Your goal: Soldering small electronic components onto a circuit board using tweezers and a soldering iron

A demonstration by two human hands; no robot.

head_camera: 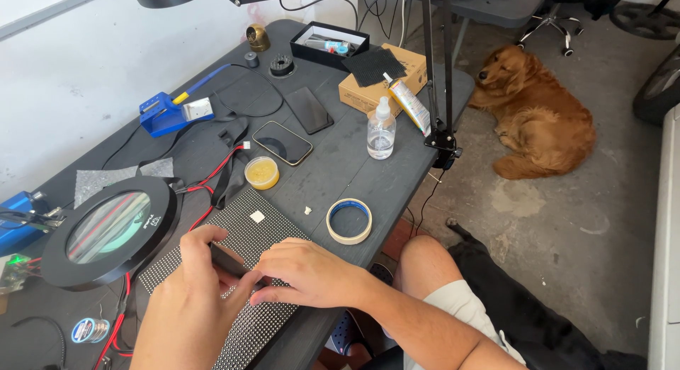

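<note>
At twelve o'clock I log a clear bottle [381, 132]; tape roll [349, 221] at centre; golden dog [536, 118] at two; round magnifier [110, 228] at nine.

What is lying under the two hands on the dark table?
A dotted panel lies under the left hand and right hand, which pinch a small dark flat piece. The panel's middle is covered.
</note>
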